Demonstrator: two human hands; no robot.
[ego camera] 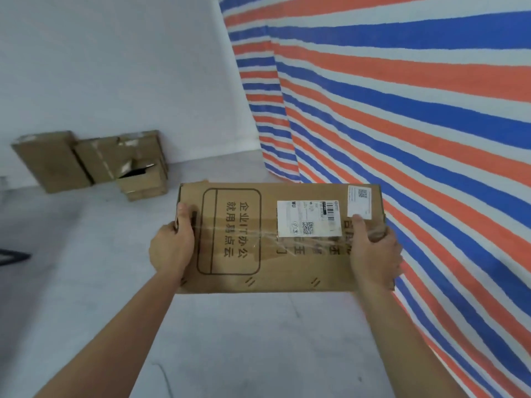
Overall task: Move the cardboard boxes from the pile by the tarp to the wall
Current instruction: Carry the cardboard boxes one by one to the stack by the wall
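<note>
Now gripping box point(287, 265) by both ends, left hand point(172, 248) and right hand point(373, 254), long side crosswise; stack point(94, 162) at wall point(115, 67) ahead-left.

Grey floor point(235, 340) — seemingly three cardboard boxes point(94, 163)

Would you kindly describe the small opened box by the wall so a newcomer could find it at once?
Look at the pale wall left of the striped tarp; a cluster of cardboard boxes sits at its foot. The small box stands on the floor at the cluster's right end. It alone gapes open on top, showing a dark inside.
</note>
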